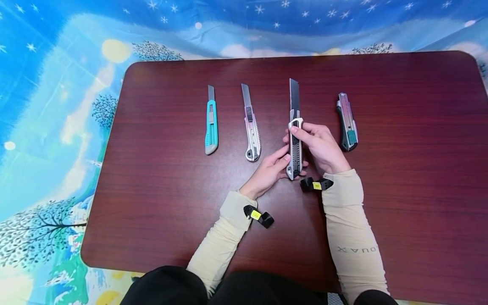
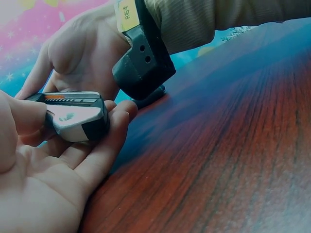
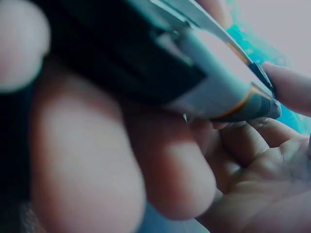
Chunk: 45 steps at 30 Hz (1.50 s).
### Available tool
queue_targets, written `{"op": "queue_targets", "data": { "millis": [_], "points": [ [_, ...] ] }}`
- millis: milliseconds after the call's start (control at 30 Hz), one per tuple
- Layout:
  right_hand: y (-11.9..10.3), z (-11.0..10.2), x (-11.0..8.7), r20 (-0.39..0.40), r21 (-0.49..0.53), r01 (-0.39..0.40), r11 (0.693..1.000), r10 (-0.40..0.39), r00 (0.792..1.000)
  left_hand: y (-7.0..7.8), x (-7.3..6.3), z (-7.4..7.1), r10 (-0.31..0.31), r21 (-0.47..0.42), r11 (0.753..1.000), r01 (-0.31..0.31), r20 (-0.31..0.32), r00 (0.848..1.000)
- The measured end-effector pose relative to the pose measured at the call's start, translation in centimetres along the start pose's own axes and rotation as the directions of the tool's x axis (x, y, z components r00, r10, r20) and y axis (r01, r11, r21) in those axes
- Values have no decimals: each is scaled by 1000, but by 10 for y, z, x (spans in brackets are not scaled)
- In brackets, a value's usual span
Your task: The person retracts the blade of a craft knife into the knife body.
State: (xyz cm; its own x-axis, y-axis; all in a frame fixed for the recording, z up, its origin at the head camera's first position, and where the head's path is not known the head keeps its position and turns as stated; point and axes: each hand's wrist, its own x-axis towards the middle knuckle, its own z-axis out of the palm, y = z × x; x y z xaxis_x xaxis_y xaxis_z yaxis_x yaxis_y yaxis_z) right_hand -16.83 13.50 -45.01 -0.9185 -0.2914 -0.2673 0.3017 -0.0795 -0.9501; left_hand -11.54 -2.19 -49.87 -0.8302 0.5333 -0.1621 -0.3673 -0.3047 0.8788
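Note:
Both hands hold a large white and black snap-off utility knife point(image 1: 295, 150) above the table, its long blade point(image 1: 294, 95) out and pointing away from me. My left hand point(image 1: 267, 173) grips the lower end of the handle between thumb and fingers. Higher up, my right hand point(image 1: 325, 146) holds it with the thumb on the front, near the slider. The left wrist view shows the handle's butt end point(image 2: 80, 121) lying across the left fingers. Close and blurred in the right wrist view, the handle point(image 3: 218, 73) hides part of the right hand.
On the left lie a teal cutter point(image 1: 211, 125) and a silver-pink cutter point(image 1: 252, 127), blades out. A pink, black and green cutter point(image 1: 347, 123) lies right of the right hand, no blade showing. The dark red-brown table point(image 1: 160, 190) has a patterned blue cloth point(image 1: 228, 25) behind it.

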Motion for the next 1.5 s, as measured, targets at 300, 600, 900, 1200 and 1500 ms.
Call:
{"op": "queue_targets", "data": {
  "millis": [300,600,900,1200,1500],
  "points": [
    [-1,0,-1,33,39,18,999,-20,999,0,1,0,6,-8,1000,-6,-10,1000],
    [0,-3,-1,55,51,11,999,-14,998,-2,1,0,19,-7,1000,-19,-15,1000],
    [2,-5,0,78,64,-11,998,6,997,-2,2,1,9,-8,1000,-9,-28,1000],
    [1,-6,-1,105,69,-29,997,22,994,-2,3,1,3,-14,1000,-4,-53,999],
    [1,-7,0,132,74,-25,997,15,991,-2,2,-1,11,-21,1000,-12,-68,998]
  ]
}}
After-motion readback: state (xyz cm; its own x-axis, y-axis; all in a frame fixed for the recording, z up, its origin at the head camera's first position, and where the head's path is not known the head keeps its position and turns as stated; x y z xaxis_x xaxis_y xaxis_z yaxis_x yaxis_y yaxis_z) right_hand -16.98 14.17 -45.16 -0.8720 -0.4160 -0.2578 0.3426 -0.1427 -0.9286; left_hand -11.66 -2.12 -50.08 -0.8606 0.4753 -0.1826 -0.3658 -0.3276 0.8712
